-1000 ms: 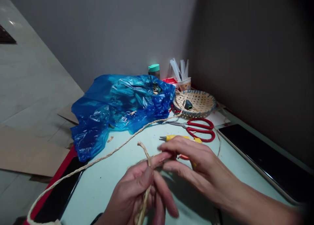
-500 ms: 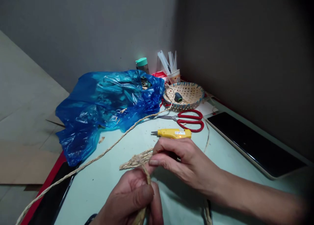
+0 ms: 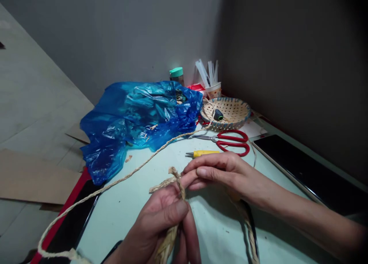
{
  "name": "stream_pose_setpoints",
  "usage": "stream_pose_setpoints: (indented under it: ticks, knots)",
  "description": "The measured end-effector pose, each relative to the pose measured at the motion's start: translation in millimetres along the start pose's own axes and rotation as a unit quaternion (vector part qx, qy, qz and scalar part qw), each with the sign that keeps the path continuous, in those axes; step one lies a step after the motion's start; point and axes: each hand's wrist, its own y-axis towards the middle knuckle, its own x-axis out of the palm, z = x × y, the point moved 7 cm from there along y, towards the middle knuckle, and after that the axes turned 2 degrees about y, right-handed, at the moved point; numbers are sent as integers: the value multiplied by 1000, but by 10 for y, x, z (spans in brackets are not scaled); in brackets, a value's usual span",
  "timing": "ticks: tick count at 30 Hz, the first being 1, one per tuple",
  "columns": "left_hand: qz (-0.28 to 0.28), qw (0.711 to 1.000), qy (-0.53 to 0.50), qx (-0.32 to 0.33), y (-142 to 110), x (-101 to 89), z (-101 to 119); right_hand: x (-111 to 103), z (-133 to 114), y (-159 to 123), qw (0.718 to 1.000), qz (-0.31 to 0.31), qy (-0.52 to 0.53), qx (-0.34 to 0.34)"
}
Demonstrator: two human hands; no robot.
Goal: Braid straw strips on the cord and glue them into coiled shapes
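Note:
My left hand (image 3: 163, 221) is closed around a braided straw strip (image 3: 168, 243), thumb pressed on top. From the grip a short twisted end (image 3: 179, 181) of straw sticks up, curled at its tip. Right beside it, my right hand (image 3: 215, 172) has its thumb and fingers pinched together, fingertips meeting the left fingers. What it pinches, if anything, is hidden. Behind the left fingers lies another flat braided piece (image 3: 159, 186), partly covered. A straw cord (image 3: 250, 233) hangs below my right wrist.
A long twisted straw rope (image 3: 138, 168) crosses the table to a woven basket (image 3: 235, 110) holding a dark thread spool (image 3: 218, 115). Red-handled scissors (image 3: 232, 141), a yellow-handled tool (image 3: 202, 153), a blue plastic bag (image 3: 138, 114) and a black-screened tablet (image 3: 304, 168) lie around.
The view has shifted slightly, so the table items appear further right. My right fingers have moved off the twisted end, which now stands up with its curled tip showing.

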Motion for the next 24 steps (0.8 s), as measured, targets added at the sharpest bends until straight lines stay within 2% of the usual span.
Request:
stream_pose_setpoints:
  ticks: [2,3,5,8,11,13,16,20,22,24]
  knots:
    - [-13,1000,-4,2,22,0,-13,-64,-53,-28,987,64,-139,-49]
    - [-16,1000,1,1,33,-4,-26,-75,-99,-53,966,92,-225,-85]
    - [5,1000,17,-4,52,-40,-51,-38,-184,-112,907,119,-370,-162]
    - [93,994,62,-14,42,-143,-66,8,-262,-173,837,131,-472,-244]
    - [185,972,140,-18,-11,-238,-21,-112,-343,-178,810,189,-501,-238]
    - [240,952,187,-14,-49,-300,31,-180,-367,-160,819,209,-493,-208]
    - [291,928,233,-11,-83,-364,82,-136,-328,-130,861,170,-448,-174]
    - [316,908,274,14,-103,-370,121,69,-259,-148,917,61,-362,-154]
    - [320,900,294,28,-112,-350,136,186,-247,-189,931,-11,-339,-134]
    - [321,896,305,35,-119,-329,146,323,-241,-265,930,-103,-334,-112]
